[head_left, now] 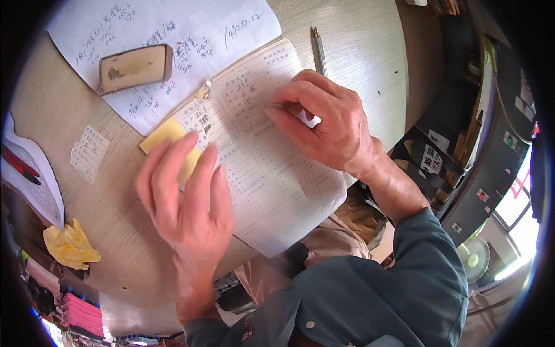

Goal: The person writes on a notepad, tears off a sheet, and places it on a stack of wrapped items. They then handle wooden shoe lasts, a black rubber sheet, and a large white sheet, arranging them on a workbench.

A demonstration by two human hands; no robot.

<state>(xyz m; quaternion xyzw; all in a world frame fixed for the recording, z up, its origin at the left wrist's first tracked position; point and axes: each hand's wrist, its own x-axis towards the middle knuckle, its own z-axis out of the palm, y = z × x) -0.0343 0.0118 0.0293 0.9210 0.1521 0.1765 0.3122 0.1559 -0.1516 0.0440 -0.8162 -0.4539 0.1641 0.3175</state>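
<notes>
A stack of printed label sheets (254, 173), some labels filled in by hand, lies at a slant on the desk and reaches past its near edge. Over the stack's right part is my right hand (324, 118), thumb and fingertips pinched together. A small white patch shows below its curled fingers; what the pinch holds, if anything, I cannot make out. My left hand (188, 196) hovers at the stack's left edge with its fingers apart and nothing in them. Partly behind those fingers is a yellow paper pad (163, 136). Beyond my right hand lies a silver pen (319, 52).
Handwritten white paper (243, 23) lies at the far left, bearing a brown-edged block with a stained beige top (136, 68). Leftward are a loose label (89, 153), a red and black tool (20, 165) on something white, and crumpled yellow plastic (70, 246). The round desk (370, 58) ends at right.
</notes>
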